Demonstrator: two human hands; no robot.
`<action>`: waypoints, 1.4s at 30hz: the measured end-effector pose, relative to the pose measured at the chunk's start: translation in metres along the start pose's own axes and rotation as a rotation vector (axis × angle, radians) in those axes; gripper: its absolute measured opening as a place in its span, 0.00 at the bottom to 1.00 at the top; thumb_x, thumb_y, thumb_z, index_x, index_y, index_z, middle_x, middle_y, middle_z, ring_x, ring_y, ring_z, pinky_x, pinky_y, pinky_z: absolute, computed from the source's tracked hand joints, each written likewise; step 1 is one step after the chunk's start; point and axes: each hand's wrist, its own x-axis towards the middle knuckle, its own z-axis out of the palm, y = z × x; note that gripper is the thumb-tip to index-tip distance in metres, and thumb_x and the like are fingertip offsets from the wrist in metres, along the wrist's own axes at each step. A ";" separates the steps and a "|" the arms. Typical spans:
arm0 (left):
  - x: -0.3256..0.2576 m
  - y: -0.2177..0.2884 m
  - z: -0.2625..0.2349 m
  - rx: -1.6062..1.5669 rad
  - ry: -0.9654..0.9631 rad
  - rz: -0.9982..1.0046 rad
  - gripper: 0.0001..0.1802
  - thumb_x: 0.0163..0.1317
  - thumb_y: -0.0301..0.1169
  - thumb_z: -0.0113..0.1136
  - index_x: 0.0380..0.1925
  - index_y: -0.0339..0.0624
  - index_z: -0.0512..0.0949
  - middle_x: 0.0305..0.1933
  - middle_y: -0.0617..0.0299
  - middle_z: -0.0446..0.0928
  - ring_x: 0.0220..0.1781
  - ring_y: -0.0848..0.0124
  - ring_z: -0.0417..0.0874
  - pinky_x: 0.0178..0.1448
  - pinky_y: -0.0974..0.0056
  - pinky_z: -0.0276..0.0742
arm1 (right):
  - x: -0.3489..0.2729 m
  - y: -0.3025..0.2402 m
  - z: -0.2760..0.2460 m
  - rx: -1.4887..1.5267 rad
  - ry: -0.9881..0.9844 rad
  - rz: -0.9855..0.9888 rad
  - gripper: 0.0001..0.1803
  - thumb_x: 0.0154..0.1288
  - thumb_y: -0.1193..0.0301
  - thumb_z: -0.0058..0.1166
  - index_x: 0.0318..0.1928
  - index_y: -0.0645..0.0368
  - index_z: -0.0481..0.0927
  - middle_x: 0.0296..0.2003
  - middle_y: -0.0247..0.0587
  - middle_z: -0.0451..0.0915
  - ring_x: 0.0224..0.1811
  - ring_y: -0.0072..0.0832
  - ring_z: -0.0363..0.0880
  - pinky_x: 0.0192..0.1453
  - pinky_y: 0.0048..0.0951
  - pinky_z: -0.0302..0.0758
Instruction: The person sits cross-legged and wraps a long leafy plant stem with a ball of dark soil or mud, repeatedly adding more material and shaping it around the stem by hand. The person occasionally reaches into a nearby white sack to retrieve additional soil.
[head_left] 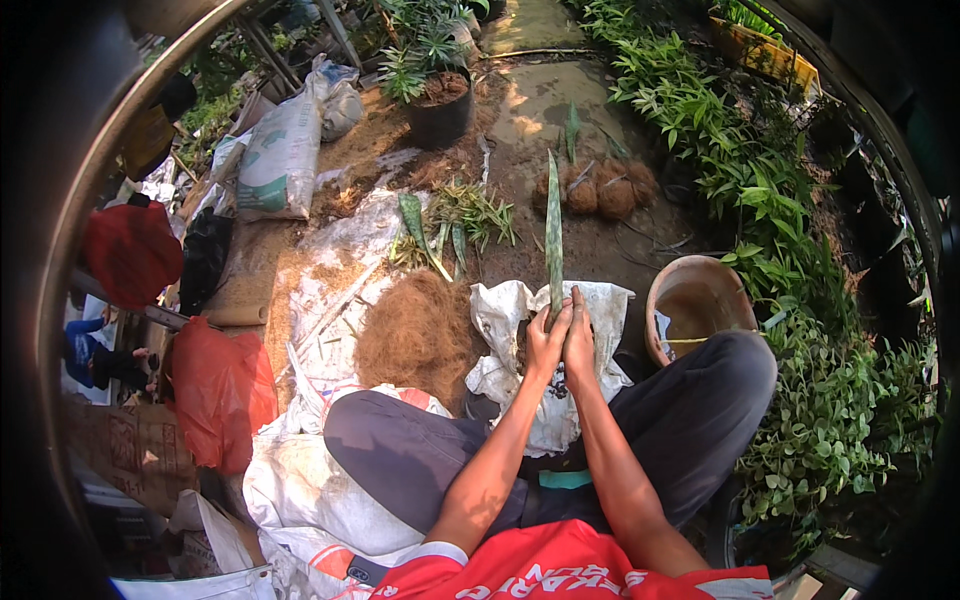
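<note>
A tall mottled green snake plant leaf point(554, 235) stands upright between my hands, its base hidden by them. My left hand point(547, 338) is closed around the lower part from the left. Against it from the right presses my right hand point(579, 340), its fingers pointing up along the leaf. Under both hands a crumpled white sack point(603, 305) lies spread between my legs, with dark bits of soil on it. A heap of brown coconut fibre point(415, 335) sits left of the sack.
Beyond the leaf are several fibre-wrapped root balls point(614, 190). A water-holding tub point(700, 300) stands by my right knee. Cut leaves point(478, 215) lie past the fibre. Left are a filled sack point(282, 160) and a red plastic bag point(222, 390); leafy plants point(760, 190) line the right.
</note>
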 end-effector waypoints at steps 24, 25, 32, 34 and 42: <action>-0.002 -0.002 0.007 -0.147 0.040 -0.064 0.25 0.71 0.47 0.51 0.52 0.35 0.77 0.50 0.57 0.79 0.50 0.71 0.80 0.56 0.66 0.74 | -0.004 -0.011 -0.002 0.026 0.055 -0.097 0.29 0.77 0.56 0.38 0.71 0.56 0.61 0.63 0.49 0.69 0.63 0.38 0.70 0.67 0.33 0.65; -0.001 -0.004 0.006 -0.200 0.045 -0.072 0.27 0.73 0.50 0.48 0.53 0.35 0.76 0.51 0.57 0.79 0.51 0.71 0.80 0.56 0.66 0.73 | -0.003 -0.013 -0.003 0.061 0.010 -0.064 0.28 0.77 0.57 0.39 0.71 0.55 0.61 0.63 0.48 0.69 0.63 0.36 0.70 0.66 0.32 0.66; -0.003 -0.008 0.007 -0.042 0.135 -0.077 0.28 0.77 0.48 0.36 0.55 0.33 0.73 0.53 0.53 0.77 0.55 0.67 0.76 0.59 0.63 0.69 | 0.001 -0.014 -0.007 0.008 -0.097 -0.045 0.26 0.77 0.59 0.40 0.69 0.56 0.64 0.62 0.48 0.71 0.62 0.34 0.71 0.65 0.30 0.67; -0.004 -0.004 0.008 -0.064 0.123 -0.056 0.27 0.76 0.47 0.40 0.54 0.33 0.74 0.51 0.52 0.78 0.53 0.65 0.77 0.58 0.63 0.70 | 0.002 -0.011 -0.009 -0.054 -0.105 -0.097 0.26 0.77 0.59 0.39 0.69 0.57 0.64 0.62 0.48 0.71 0.63 0.35 0.70 0.66 0.31 0.66; -0.002 -0.004 0.001 0.108 0.050 0.004 0.24 0.72 0.44 0.47 0.55 0.33 0.74 0.54 0.55 0.77 0.55 0.69 0.76 0.59 0.65 0.70 | -0.004 -0.013 0.001 0.068 -0.050 -0.027 0.26 0.79 0.57 0.35 0.69 0.58 0.65 0.62 0.45 0.71 0.65 0.36 0.69 0.69 0.32 0.64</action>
